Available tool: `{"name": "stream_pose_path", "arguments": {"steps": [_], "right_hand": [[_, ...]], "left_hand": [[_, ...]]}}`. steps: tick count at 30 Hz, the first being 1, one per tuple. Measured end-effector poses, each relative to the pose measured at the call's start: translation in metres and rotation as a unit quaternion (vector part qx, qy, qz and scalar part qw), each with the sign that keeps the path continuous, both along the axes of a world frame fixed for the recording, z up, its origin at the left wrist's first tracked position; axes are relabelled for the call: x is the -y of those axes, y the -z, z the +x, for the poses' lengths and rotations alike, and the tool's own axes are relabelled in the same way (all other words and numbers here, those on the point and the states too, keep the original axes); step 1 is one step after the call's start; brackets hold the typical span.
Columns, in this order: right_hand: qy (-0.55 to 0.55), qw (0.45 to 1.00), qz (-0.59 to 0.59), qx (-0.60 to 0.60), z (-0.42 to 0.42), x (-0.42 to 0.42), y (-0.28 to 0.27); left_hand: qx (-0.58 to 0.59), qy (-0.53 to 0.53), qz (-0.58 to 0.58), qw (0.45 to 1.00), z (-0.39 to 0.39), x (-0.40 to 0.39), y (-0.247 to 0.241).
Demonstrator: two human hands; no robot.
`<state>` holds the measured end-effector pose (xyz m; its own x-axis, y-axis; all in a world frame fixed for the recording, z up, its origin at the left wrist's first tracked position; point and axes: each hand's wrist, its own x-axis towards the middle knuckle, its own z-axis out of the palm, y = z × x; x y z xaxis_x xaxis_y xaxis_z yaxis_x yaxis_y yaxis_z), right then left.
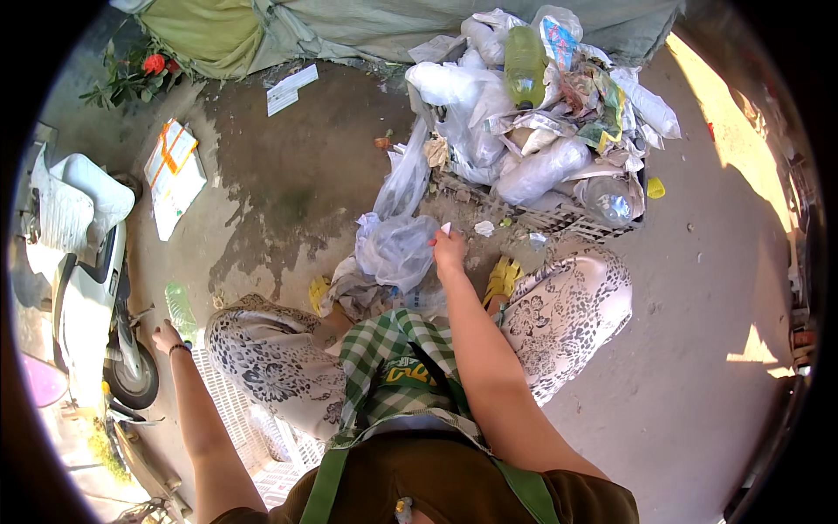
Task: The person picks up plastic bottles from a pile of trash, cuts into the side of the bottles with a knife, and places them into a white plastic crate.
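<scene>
My right hand [449,251] is in front of my body, pinching a small white piece [446,228] too small to identify. Just left of it lies a crumpled clear plastic bag [398,250], between my feet in yellow sandals [503,278]. Off to the left, my left hand [168,336] is beside a clear greenish plastic bottle [180,306]; whether its fingers grip the bottle is not clear. Below that arm stands a white plastic crate [226,386], partly hidden by my leg. A grey crumpled cloth or bag [357,288] lies near my left foot.
Ahead, a dark plastic crate [556,219] is heaped with plastic bags, a yellow-green bottle [525,69] and a clear bottle [609,200]. A white scooter [95,275] stands left, near a flattened white box [177,177]. A grey-green tarp [366,29] hangs behind.
</scene>
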<state>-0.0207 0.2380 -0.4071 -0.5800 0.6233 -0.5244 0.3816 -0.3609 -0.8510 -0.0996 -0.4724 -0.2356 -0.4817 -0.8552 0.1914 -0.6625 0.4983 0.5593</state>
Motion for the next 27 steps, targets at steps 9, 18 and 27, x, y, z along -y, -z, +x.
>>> {"name": "stream_pose_path", "arguments": {"steps": [9,18,27], "right_hand": [[-0.237,0.96,0.14,0.042,-0.04,0.04,-0.026],[-0.238,0.888,0.394,0.028,-0.249,0.028,0.043],[0.01,0.985,0.152,0.076,-0.378,-0.021,0.089]], "left_hand": [[-0.053,0.589,0.308,0.745,-0.018,-0.322,-0.178],[0.223,0.758,-0.125,0.6,0.007,-0.386,-0.126],[0.272,0.757,-0.048,0.592,-0.019,-0.382,-0.139]]}}
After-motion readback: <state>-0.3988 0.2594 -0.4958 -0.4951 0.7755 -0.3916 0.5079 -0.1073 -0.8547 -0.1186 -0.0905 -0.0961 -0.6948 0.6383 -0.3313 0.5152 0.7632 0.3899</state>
